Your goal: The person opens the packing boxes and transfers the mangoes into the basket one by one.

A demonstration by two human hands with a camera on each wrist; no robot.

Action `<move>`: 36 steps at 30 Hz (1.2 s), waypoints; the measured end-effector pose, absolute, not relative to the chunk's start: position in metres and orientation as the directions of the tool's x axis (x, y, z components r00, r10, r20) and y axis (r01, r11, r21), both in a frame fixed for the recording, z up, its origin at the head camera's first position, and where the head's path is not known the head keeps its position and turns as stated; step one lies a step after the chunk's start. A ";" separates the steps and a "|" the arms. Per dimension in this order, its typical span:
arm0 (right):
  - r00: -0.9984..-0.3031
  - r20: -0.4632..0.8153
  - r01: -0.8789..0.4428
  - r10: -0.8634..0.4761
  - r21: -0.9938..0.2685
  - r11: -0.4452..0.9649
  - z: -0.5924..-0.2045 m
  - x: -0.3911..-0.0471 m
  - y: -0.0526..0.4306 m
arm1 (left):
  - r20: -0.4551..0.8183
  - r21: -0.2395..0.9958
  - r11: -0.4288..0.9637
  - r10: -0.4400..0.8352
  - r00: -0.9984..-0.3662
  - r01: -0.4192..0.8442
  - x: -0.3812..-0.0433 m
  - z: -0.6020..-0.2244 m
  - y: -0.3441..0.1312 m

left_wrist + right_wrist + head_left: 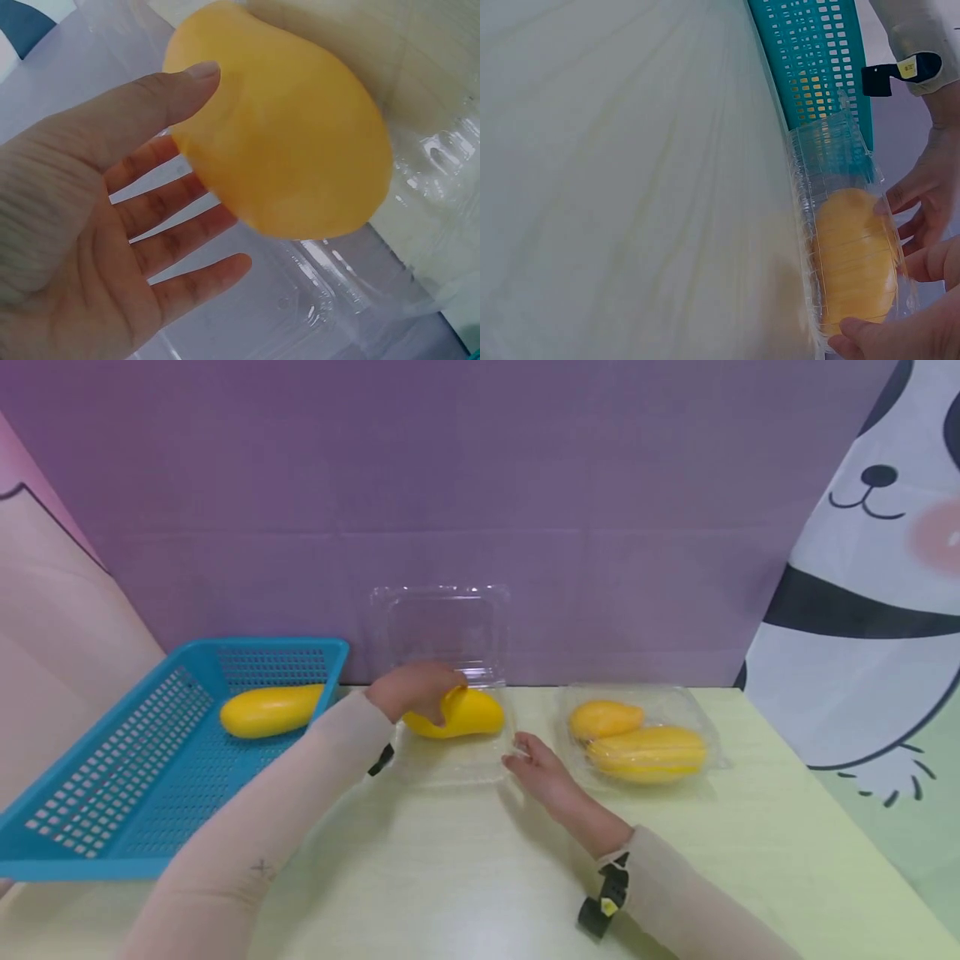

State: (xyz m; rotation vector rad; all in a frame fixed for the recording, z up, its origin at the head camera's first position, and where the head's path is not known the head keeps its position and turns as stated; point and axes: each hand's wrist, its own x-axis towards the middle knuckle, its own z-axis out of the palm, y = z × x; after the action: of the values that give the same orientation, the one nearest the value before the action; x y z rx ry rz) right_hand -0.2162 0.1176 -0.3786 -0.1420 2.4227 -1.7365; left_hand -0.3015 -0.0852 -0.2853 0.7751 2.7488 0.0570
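A yellow mango [476, 714] lies in the base of an open clear plastic clamshell box [450, 772]. My left hand [420, 691] reaches in from above and holds the mango, with the thumb on one side and the fingers along the other. In the left wrist view the thumb presses the smooth skin of the mango [292, 142]. At the box's right edge my right hand [543, 777] pinches the rim between thumb and fingers. The right wrist view shows this hand [907, 341] at the near end of the box, with the mango [855, 259] behind its clear wall.
At left stands a blue perforated basket [172, 868] holding an elongated yellow fruit [270, 711]. On the right, a closed clear box [678, 702] contains a smaller orange-yellow fruit [606, 720] and a striped yellow melon [648, 754]. The clamshell lid [446, 631] stands upright against the purple backdrop [465, 468].
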 end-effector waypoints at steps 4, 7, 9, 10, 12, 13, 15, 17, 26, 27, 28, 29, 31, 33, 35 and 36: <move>-0.984 -0.076 0.021 -0.159 -0.946 0.322 -0.378 -0.216 0.117 | -0.265 0.087 0.859 0.509 -0.819 0.505 -0.307 -0.293 -0.083; -0.984 -0.076 0.021 -0.160 -0.947 0.321 -0.378 -0.216 0.116 | -0.262 0.070 0.865 0.496 -0.828 0.497 -0.309 -0.298 -0.080; -0.983 -0.076 0.020 -0.165 -0.948 0.319 -0.379 -0.217 0.116 | -0.257 0.068 0.868 0.492 -0.832 0.492 -0.310 -0.301 -0.080; -0.983 -0.075 0.018 -0.167 -0.947 0.321 -0.379 -0.217 0.115 | -0.251 0.064 0.867 0.494 -0.833 0.495 -0.310 -0.303 -0.079; -0.983 -0.077 0.019 -0.169 -0.948 0.319 -0.380 -0.218 0.115 | -0.244 0.052 0.863 0.499 -0.831 0.503 -0.310 -0.305 -0.079; -0.983 -0.079 0.022 -0.169 -0.948 0.317 -0.380 -0.218 0.115 | -0.241 0.043 0.859 0.504 -0.829 0.510 -0.310 -0.306 -0.079; -0.982 -0.080 0.022 -0.172 -0.949 0.315 -0.380 -0.218 0.115 | -0.240 0.027 0.857 0.506 -0.829 0.515 -0.311 -0.309 -0.079; -0.982 -0.084 0.026 -0.172 -0.948 0.316 -0.380 -0.217 0.115 | -0.244 0.014 0.857 0.502 -0.830 0.514 -0.312 -0.311 -0.078; -0.982 -0.087 0.027 -0.168 -0.944 0.329 -0.379 -0.217 0.115 | -0.225 -0.045 0.836 0.525 -0.821 0.546 -0.312 -0.316 -0.073; -0.982 -0.084 0.024 -0.169 -0.945 0.327 -0.379 -0.217 0.115 | -0.222 -0.049 0.837 0.523 -0.823 0.545 -0.312 -0.316 -0.073; -0.982 -0.083 0.025 -0.168 -0.946 0.323 -0.379 -0.217 0.115 | -0.220 -0.058 0.837 0.521 -0.825 0.544 -0.312 -0.317 -0.072; -0.983 -0.083 0.026 -0.166 -0.947 0.320 -0.379 -0.217 0.114 | -0.219 -0.060 0.839 0.518 -0.827 0.541 -0.312 -0.317 -0.072; -0.983 -0.084 0.029 -0.161 -0.948 0.317 -0.380 -0.217 0.114 | -0.219 -0.053 0.846 0.508 -0.833 0.530 -0.311 -0.317 -0.071; -0.984 -0.082 0.026 -0.160 -0.947 0.321 -0.379 -0.217 0.114 | -0.221 -0.053 0.847 0.507 -0.833 0.529 -0.311 -0.317 -0.070; -0.984 -0.085 0.029 -0.159 -0.946 0.323 -0.379 -0.216 0.114 | -0.223 -0.057 0.844 0.509 -0.831 0.533 -0.310 -0.316 -0.070; -0.983 -0.086 0.030 -0.159 -0.944 0.327 -0.378 -0.215 0.115 | -0.222 -0.061 0.841 0.514 -0.829 0.538 -0.310 -0.316 -0.070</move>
State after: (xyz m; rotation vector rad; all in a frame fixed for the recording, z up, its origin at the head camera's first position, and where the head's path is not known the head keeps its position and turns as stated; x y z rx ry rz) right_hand -0.2153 0.1145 -0.3785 -0.1195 2.4219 -1.7286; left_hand -0.3101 -0.0697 -0.3164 0.8156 2.8232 -0.1795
